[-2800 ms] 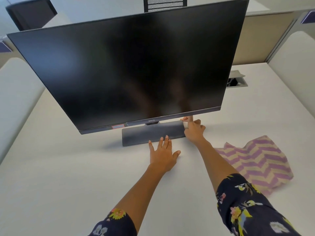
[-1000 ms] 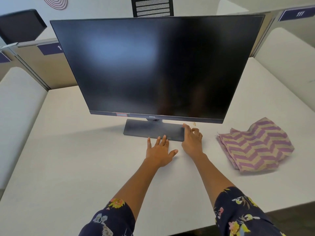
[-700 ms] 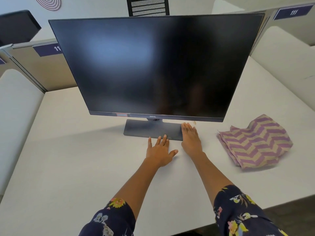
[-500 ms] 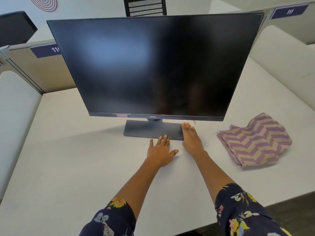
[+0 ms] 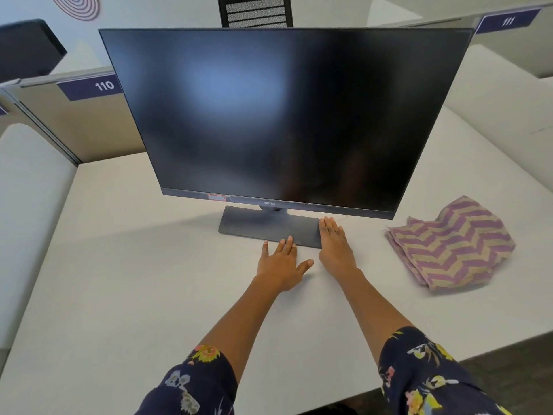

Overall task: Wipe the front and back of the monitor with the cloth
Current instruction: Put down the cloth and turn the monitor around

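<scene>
Your left fingers point(image 5: 286, 244) lie straight and spread, their tips just touching the near edge of the monitor's stand base point(image 5: 263, 226). Your right fingers point(image 5: 329, 228) lie straight and together, flat against the base's right end. Neither your left hand point(image 5: 282, 263) nor your right hand point(image 5: 335, 250) grasps anything; both are released, palms down on the white desk point(image 5: 134, 280).

The BenQ monitor point(image 5: 284, 115) stands upright on that base with its dark screen facing you. The purple-and-tan chevron cloth point(image 5: 452, 244) lies crumpled on the desk to your right, well apart from your right hand, so the wiping looks not yet begun.

The main risks come from the stand:
- **Sliding:** Push on the base with flat palms and it may slide or swing on the smooth desk, since nothing grips it.
- **Rocking:** The panel is wide and sits on a narrow neck. If you press the cloth hard near a top corner with no hand bracing the frame, the screen could rock or tip backward.
- **Smears:** If your bare fingertips touch the glass while you steady it, you add smears.
- **Turning:** When you turn the monitor to reach the back, hold its frame and not just the base.
</scene>
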The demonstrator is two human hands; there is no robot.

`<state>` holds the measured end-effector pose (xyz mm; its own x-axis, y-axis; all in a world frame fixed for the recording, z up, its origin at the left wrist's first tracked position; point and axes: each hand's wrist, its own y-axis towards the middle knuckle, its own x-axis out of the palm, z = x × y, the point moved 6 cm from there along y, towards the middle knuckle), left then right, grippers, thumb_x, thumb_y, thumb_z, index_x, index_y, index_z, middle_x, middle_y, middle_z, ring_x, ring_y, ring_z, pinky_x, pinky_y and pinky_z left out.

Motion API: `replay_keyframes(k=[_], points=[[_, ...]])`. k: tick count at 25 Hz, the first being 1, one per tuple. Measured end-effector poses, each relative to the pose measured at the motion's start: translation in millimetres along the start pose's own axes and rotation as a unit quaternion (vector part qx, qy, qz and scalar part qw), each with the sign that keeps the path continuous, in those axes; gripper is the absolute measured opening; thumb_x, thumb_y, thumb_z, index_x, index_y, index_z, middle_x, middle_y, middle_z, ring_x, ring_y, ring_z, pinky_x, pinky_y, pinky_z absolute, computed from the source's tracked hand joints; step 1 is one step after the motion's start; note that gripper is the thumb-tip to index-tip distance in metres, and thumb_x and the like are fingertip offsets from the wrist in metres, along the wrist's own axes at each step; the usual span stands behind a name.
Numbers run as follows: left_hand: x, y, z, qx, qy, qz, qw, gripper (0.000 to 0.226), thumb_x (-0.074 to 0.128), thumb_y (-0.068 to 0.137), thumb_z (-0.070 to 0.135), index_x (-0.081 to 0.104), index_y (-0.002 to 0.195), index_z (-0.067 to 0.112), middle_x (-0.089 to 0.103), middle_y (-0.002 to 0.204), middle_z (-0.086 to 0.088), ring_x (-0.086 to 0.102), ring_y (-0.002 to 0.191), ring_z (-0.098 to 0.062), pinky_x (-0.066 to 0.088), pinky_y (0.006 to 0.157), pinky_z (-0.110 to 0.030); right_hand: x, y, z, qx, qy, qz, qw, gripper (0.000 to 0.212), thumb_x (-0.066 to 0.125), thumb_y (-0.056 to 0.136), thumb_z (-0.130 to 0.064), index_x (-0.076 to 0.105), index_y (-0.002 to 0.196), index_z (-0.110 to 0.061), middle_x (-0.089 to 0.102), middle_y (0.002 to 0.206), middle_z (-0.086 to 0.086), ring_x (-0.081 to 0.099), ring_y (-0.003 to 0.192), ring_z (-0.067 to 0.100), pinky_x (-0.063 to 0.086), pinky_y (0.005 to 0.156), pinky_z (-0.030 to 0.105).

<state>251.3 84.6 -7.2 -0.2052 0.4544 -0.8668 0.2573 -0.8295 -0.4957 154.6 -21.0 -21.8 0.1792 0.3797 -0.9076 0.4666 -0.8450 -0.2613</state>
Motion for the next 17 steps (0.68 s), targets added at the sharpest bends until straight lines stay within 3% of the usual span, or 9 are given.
replay_keyframes(k=[2,7,17], points=[[1,-1,-4,0.000,-0.005,0.001,1.000,0.082,0.007,0.091,0.070,-0.004,0.155,0.020,-0.010,0.163,0.000,-0.008,0.150,-0.021,-0.010,0.117,-0.051,2,-3,-2,0.002,0.022,-0.002,1.000,0.073,0.050,0.100,-0.023,0.004,0.156,-0.020,-0.001,0.165,0.001,0.004,0.152,0.028,0.014,0.120,0.040],[3,-6,-13,0.013,-0.005,0.018,1.000,0.081,0.006,0.090,0.071,-0.004,0.155,0.023,-0.008,0.163,0.001,-0.008,0.150,-0.019,-0.013,0.116,-0.049,4,-9,-5,-0.009,0.050,0.010,0.999,0.089,0.044,0.089,-0.068,0.009,0.156,-0.023,0.007,0.165,-0.001,0.012,0.151,0.028,0.017,0.120,0.043],[4,-10,-29,0.023,-0.010,0.034,0.999,0.075,0.002,0.094,0.064,0.005,0.156,0.023,-0.001,0.163,0.001,-0.002,0.150,-0.018,-0.010,0.118,-0.048,21,-19,-16,-0.011,0.057,0.036,0.998,0.095,0.051,0.084,-0.069,0.011,0.156,-0.023,0.010,0.164,0.000,0.015,0.150,0.028,0.017,0.120,0.043]])
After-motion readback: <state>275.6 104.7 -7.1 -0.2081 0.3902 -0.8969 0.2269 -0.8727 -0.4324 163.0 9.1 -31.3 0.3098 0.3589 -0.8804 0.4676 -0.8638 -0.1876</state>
